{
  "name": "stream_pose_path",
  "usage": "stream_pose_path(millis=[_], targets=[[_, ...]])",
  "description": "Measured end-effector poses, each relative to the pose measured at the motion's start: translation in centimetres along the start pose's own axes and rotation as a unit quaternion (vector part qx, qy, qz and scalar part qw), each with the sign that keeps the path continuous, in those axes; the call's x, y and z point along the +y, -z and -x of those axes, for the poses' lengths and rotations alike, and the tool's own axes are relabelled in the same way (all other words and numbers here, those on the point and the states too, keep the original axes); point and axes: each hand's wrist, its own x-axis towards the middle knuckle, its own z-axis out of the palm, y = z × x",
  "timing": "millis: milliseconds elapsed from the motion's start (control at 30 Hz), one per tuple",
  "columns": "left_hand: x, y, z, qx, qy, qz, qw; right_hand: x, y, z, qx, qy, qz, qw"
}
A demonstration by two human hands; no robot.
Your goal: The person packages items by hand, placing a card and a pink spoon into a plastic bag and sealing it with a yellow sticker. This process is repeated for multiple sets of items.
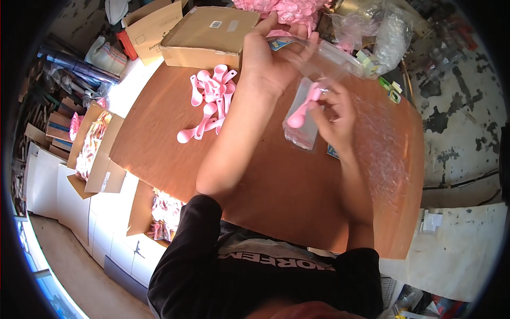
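Observation:
My left hand (273,64) is raised over the far side of the table, its fingers curled round a clear plastic bag (332,57) with a small blue printed card (280,43) at its near end. My right hand (337,111) pinches a pink measuring spoon (304,110), its round bowl pointing towards me. Below that spoon lies a stack of clear plastic bags (300,139). Left of my left forearm, several loose pink measuring spoons (212,87) form a pile on the brown table (255,175). A blue card (332,151) shows partly behind my right wrist.
A closed cardboard box (207,34) stands at the table's back left. Behind my hands is a heap of pink spoons (297,8), beside crumpled clear plastic (393,42). Green-handled scissors (392,89) lie at right. Open boxes (110,175) (139,212) with packed items stand at left.

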Motion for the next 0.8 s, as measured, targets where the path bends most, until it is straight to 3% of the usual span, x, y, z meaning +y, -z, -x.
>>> stream_pose_path(millis=[133, 167, 200, 233, 300, 333, 433, 467, 500, 567, 800], targets=[[-0.9, -0.1, -0.3, 0.057, 0.017, 0.015, 0.998, -5.6, 3.9, -0.9, 0.099, 0.016, 0.028, 0.995], [-1.3, 0.0, -0.4, 0.077, 0.015, 0.014, 0.997, -6.3, 4.2, -0.9, 0.155, 0.109, 0.035, 0.981], [-1.6, 0.4, -0.5, 0.039, -0.001, -0.017, 0.999, -6.7, 4.5, -0.9, 0.208, 0.203, 0.042, 0.956], [-1.9, 0.7, -0.7, 0.037, 0.004, -0.019, 0.999, -6.9, 4.7, -1.0, 0.212, 0.204, 0.045, 0.955], [-2.5, 0.9, -1.0, 0.050, 0.016, -0.021, 0.998, -7.0, 5.2, -1.1, 0.236, 0.381, 0.135, 0.884], [-2.7, 1.0, -1.2, 0.071, 0.034, 0.004, 0.997, -8.5, 6.7, 0.3, 0.145, 0.316, 0.238, 0.907], [-4.3, 1.1, -1.0, 0.090, 0.029, -0.042, 0.995, -9.3, 5.9, 0.3, 0.121, 0.322, 0.287, 0.894], [-4.7, 1.3, -1.0, 0.090, 0.031, -0.043, 0.995, -7.7, 5.5, -0.2, 0.152, 0.364, 0.195, 0.898], [-5.0, 1.6, -1.0, 0.073, 0.043, -0.050, 0.995, -7.6, 5.7, -0.4, 0.153, 0.363, 0.196, 0.898], [-5.5, 2.0, -1.0, 0.056, 0.055, -0.058, 0.995, -7.6, 6.0, -0.6, 0.130, 0.372, 0.334, 0.856], [-6.4, 1.8, -0.8, 0.084, 0.075, -0.073, 0.991, -7.8, 5.8, -0.9, 0.166, 0.357, 0.365, 0.844]])
